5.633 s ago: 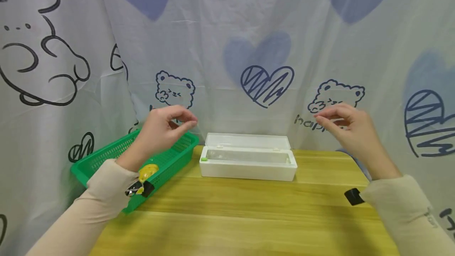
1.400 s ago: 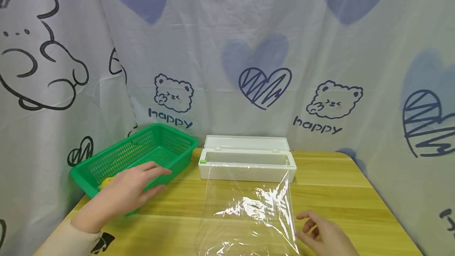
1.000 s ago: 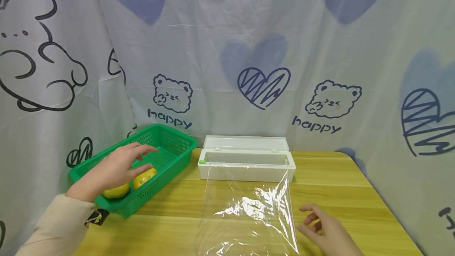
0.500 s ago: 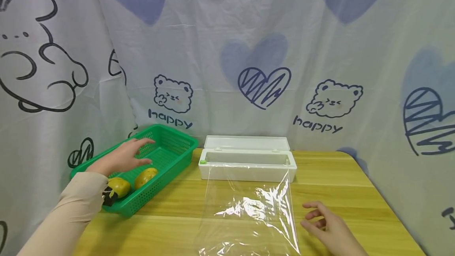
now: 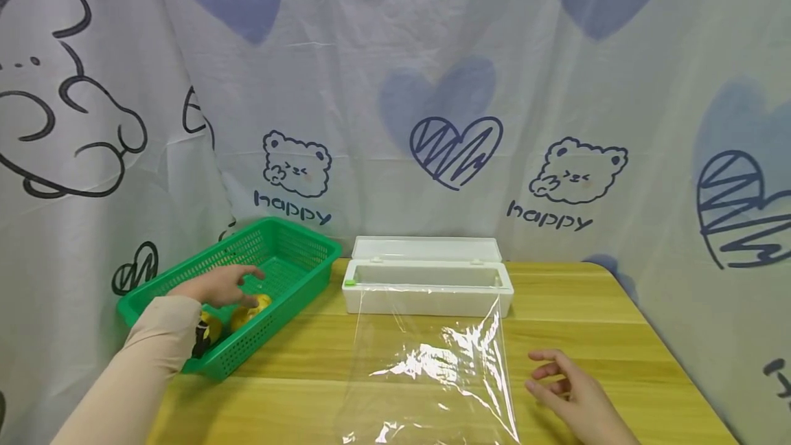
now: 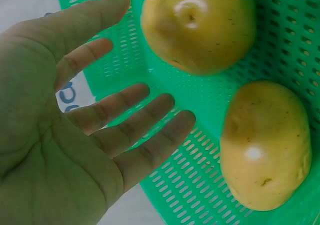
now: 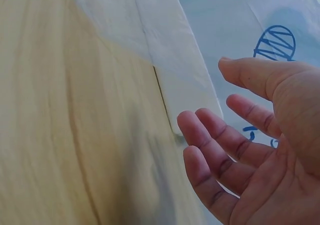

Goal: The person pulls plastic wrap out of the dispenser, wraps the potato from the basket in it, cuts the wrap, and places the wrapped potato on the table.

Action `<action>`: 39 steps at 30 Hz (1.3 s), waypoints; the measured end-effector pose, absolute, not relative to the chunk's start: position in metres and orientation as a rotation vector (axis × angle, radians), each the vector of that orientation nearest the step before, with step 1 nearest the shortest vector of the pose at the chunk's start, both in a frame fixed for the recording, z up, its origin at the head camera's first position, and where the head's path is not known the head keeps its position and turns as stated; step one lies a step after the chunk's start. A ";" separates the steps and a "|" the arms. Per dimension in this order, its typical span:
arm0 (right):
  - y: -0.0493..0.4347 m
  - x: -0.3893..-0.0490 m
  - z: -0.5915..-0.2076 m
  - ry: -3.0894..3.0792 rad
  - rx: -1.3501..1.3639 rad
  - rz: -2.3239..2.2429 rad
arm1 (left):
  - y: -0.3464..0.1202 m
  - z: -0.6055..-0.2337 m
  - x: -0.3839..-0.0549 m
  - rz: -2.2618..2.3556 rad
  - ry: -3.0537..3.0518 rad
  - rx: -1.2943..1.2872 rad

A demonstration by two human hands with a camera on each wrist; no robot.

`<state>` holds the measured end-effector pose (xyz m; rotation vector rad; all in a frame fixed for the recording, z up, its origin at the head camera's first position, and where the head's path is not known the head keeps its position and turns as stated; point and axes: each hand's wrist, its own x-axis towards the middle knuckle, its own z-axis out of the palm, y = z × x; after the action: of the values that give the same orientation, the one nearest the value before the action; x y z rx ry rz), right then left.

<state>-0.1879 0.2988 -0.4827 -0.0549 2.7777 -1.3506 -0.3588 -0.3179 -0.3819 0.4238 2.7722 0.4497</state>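
Note:
My left hand (image 5: 216, 286) is inside the near part of a green plastic basket (image 5: 312, 283), just over two yellow potatoes. In the left wrist view its fingers are spread and rather straight, with a gap to both the upper potato (image 6: 200, 35) and the lower potato (image 6: 265, 150). My right hand (image 5: 577, 397) hovers at the right of a sheet of cling film (image 5: 426, 362), fingers loosely bent and holding nothing. The film runs toward me out of a white cling film dispenser (image 5: 426, 302), whose lid stands raised; a green slide cutter (image 5: 350, 283) sits at its left end.
A wooden table (image 5: 575, 321) lies under everything. Behind and at both sides hangs a pale curtain (image 5: 371, 40) printed with hearts and bears. The basket stands at the left, the dispenser at the back middle.
Earlier both hands were raised, and no film lay out. Since then film has been drawn forward, and my left hand has moved over the basket and lowered toward the potatoes. My right hand barely shifts lately.

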 end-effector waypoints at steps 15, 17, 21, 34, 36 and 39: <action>0.306 -0.189 -0.494 2.707 -0.045 -1.442 | -0.318 -0.399 -0.360 0.633 2.569 0.192; 0.306 -0.189 -0.494 2.692 -0.048 -1.462 | -0.317 -0.400 -0.359 0.643 2.559 0.171; 0.307 -0.189 -0.495 2.674 -0.070 -1.505 | -0.315 -0.401 -0.358 0.684 2.532 0.123; 0.312 -0.190 -0.501 2.688 -0.179 -1.560 | -0.313 -0.400 -0.357 0.670 2.514 0.122; 0.313 -0.189 -0.502 2.697 -0.179 -1.557 | -0.312 -0.401 -0.357 0.648 2.525 0.139; 0.314 -0.188 -0.501 2.710 -0.171 -1.539 | -0.311 -0.401 -0.356 0.628 2.545 0.160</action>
<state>-0.1877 0.3136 -0.5014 -0.1709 2.7100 -1.5387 -0.3561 -0.3108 -0.4011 0.1596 2.5455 0.6283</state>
